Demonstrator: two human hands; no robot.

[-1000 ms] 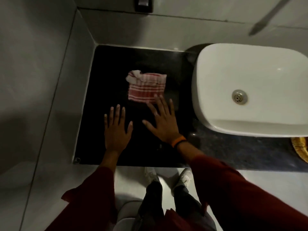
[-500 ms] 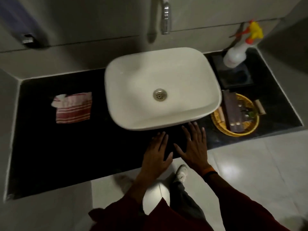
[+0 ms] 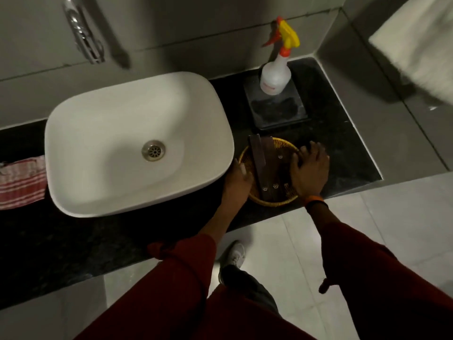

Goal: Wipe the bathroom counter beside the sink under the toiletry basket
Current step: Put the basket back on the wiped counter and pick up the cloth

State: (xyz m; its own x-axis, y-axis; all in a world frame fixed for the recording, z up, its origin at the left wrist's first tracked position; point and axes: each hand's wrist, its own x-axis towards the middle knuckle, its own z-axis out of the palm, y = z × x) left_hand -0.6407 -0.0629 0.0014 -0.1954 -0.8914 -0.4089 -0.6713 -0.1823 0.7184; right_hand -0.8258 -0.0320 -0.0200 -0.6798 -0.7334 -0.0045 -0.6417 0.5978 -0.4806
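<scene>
The yellow woven toiletry basket (image 3: pixel 274 204) sits on the black counter (image 3: pixel 343 153) just right of the white sink (image 3: pixel 110 143). Dark brown boxes (image 3: pixel 259 163) lie in the basket. My left hand (image 3: pixel 236 179) curls around its left rim, tight against the sink wall. My right hand (image 3: pixel 310 168) lies over its right rim with fingers bent down onto it. The basket rests on the counter. A red-and-white striped cloth (image 3: pixel 22 182) lies folded on the counter left of the sink, far from both hands.
A white spray bottle (image 3: pixel 274 77) with a yellow-and-orange trigger stands on a dark square tray (image 3: pixel 279 109) behind the basket. A chrome faucet (image 3: pixel 83 33) juts from the back wall. A white towel (image 3: pixel 416 45) hangs at the upper right. Grey walls close in the counter's right end.
My view and both hands have swung right, from the counter left of the sink past its front to the basket. The hands, flat and apart before, now hold the basket's two sides.
</scene>
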